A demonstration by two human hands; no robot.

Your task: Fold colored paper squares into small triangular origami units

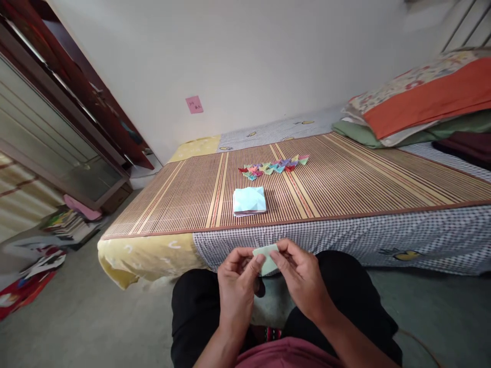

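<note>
**Green paper pinched in both hands, just off the mat's front edge**

My feed shows the green paper (267,266) held over the lap, near the front edge of the striped mat (192,194) but off it. Left hand (237,281): thumb clamped on the near face at the left side, forefinger behind, other fingers curled. Right hand (307,281): same pinch at the upper right, thumb pressed on the face, the other fingers bent in behind. I read the two-sided grip as a way to keep a small, light sheet flat and steady; thumbs on the near face also leave its middle in view. Looks folded, but I can't count layers. Fingertips behind it are hidden, so I can't tell how far under they reach.

Paper stack (249,199), light blue on top, sits on the mat close to the front edge, straight ahead of the hands, probably for easy reach. Top sheet is creased. Beyond it, the folded paper pieces (282,166), many colours, lie in a slanting row, crowded close; likely set back to stay out of the stack's way. Can't tell whether they interlock. Cushions (429,102) are piled toward the mat's far right corner; pink note (194,105) on the wall (268,61) behind.
</note>
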